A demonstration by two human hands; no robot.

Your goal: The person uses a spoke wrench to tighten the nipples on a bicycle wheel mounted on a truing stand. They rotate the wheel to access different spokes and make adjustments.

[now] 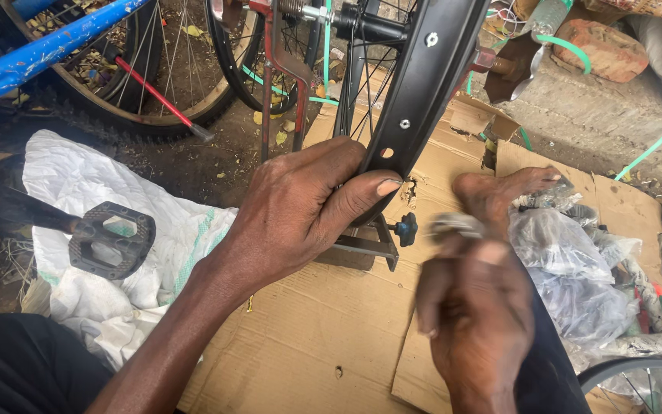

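— Which hand's nearer us?
— The right hand [475, 322], curled around something small and metallic, I think; it's blurred.
— And the rim?
— Just beyond it, the left hand [308, 207] grips the black rim [430, 84], which rises away, upper right.

Your one head camera looks steeply down and forward, close over your hands, onto flattened cardboard [323, 337] on the ground, wheels just ahead.
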